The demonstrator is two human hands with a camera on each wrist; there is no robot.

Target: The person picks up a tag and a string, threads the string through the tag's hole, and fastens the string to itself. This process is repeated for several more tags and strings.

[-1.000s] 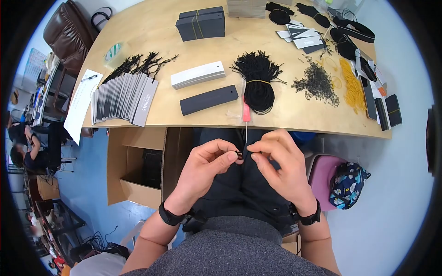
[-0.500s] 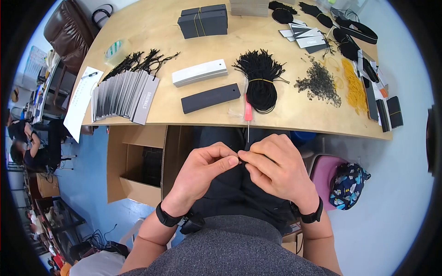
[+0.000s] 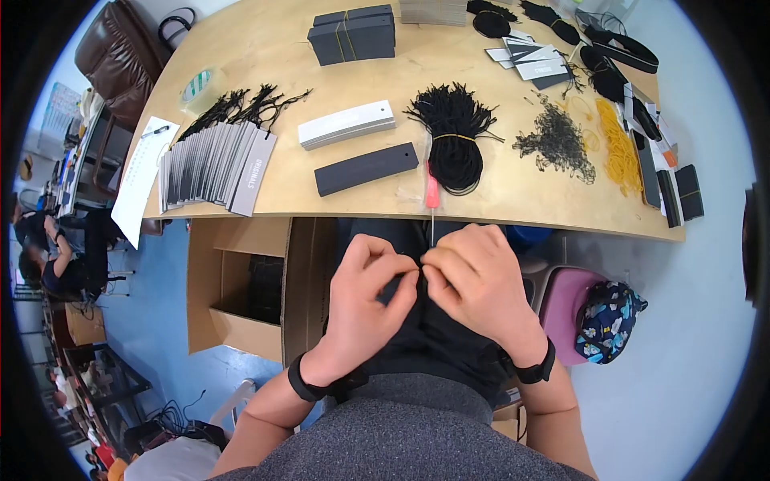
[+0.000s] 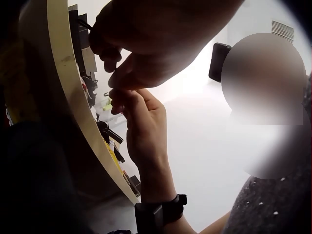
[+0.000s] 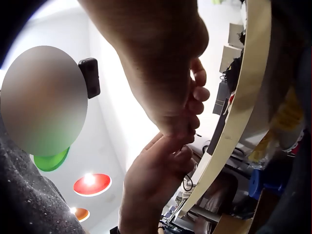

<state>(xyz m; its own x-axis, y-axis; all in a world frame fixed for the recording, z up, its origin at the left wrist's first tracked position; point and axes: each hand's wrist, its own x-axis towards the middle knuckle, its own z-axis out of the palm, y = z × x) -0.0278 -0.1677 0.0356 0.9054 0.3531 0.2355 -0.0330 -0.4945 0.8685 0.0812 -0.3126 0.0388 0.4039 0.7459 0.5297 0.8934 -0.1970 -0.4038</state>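
Both hands meet at the fingertips above the lap, in front of the table edge. My left hand (image 3: 370, 293) pinches a thin black cord (image 5: 191, 183), whose small loop hangs beside the fingers in the right wrist view. The right hand (image 3: 485, 280) pinches thumb against forefinger close by, with a small pin (image 4: 107, 94) at its tips in the left wrist view. Fingers hide most of both pieces. Just beyond the hands, a red-handled tool (image 3: 432, 192) points its thin metal shaft over the edge, beside a banded bundle of black cords (image 3: 455, 164).
On the table (image 3: 273, 188) lie a fanned row of strung tags (image 3: 212, 172), white tags (image 3: 346, 127), a dark tag (image 3: 366, 169), a pile of safety pins (image 3: 555, 140) and yellow rubber bands (image 3: 618, 148). An open cardboard box (image 3: 241, 329) stands below left.
The fingertips came together from slightly apart. My left hand has turned and its knuckles have risen, and the black cord once visible at its fingertips is now hidden in the head view.
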